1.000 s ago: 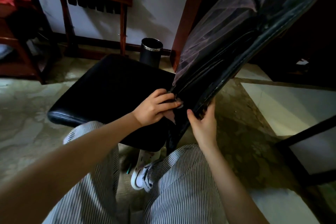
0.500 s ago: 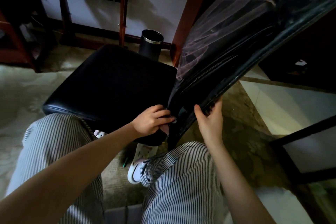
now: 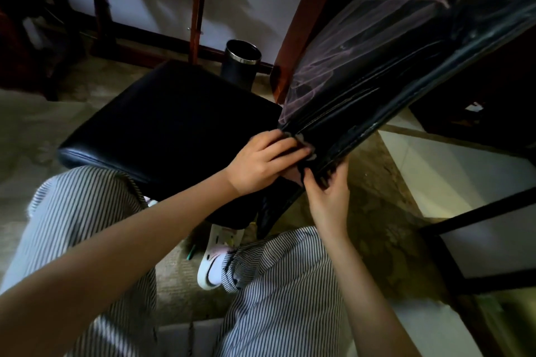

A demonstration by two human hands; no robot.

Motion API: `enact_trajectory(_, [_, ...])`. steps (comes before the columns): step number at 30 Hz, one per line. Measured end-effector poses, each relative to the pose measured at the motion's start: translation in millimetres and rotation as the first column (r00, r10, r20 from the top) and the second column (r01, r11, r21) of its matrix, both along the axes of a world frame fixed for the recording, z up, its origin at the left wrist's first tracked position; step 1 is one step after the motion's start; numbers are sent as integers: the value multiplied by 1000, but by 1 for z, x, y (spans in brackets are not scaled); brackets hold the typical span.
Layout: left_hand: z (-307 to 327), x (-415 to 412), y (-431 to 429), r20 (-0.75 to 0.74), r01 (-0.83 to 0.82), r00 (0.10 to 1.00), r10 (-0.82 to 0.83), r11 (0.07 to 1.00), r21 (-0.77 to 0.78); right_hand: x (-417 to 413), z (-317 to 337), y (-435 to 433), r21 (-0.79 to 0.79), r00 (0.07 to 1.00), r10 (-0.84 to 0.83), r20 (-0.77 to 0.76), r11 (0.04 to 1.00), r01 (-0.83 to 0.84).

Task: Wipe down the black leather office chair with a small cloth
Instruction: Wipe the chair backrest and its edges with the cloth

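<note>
The black leather office chair fills the middle of the view: its seat (image 3: 162,124) on the left, its glossy backrest (image 3: 385,66) rising to the upper right. My left hand (image 3: 261,162) grips a small pale cloth (image 3: 304,145) and presses it where the backrest meets the seat. Only a bit of the cloth shows past my fingers. My right hand (image 3: 327,191) holds the lower rear edge of the backrest, fingers curled round the rim.
A black cylindrical bin (image 3: 240,64) with a metal rim stands behind the seat by the wall. A wooden rack (image 3: 197,9) and a red-brown post (image 3: 304,17) stand at the back. A dark frame (image 3: 464,223) lies at right. My striped trouser legs and a white shoe (image 3: 211,264) are below.
My left hand with the cloth has slid up and right along the bottom of the backrest. My right hand has shifted lower on the backrest edge. The view has moved slightly.
</note>
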State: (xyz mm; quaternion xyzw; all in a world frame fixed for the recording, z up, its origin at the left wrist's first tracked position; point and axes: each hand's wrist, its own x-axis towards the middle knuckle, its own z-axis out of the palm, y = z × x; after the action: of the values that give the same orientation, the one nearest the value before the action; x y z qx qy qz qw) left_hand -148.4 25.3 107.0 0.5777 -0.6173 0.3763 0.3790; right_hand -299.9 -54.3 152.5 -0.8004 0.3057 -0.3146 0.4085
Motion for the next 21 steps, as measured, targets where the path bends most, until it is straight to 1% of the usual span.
enact_trajectory(2, [-6,2,-4,27,-12,1000,12,1000,5,-1,-3,2,-2,1000,2,1,1000,-2])
enact_trajectory(5, [-15,1,-2,25,-24,999,24,1000,7,0,-4,5,-23,1000,-6,10,1000,6])
enact_trajectory(9, [-35,-5,4,77,-46,996,43,998,40,-1,-5,6,-10,1000,-4,21,1000,5])
enact_trajectory(14, [-70,-12,10,32,-65,998,62,992,111,1,-4,7,-14,1000,-9,25,1000,10])
enact_trajectory(21, [-89,-8,17,-2,-20,1000,20,978,208,3,-1,11,-15,999,-38,14,999,38])
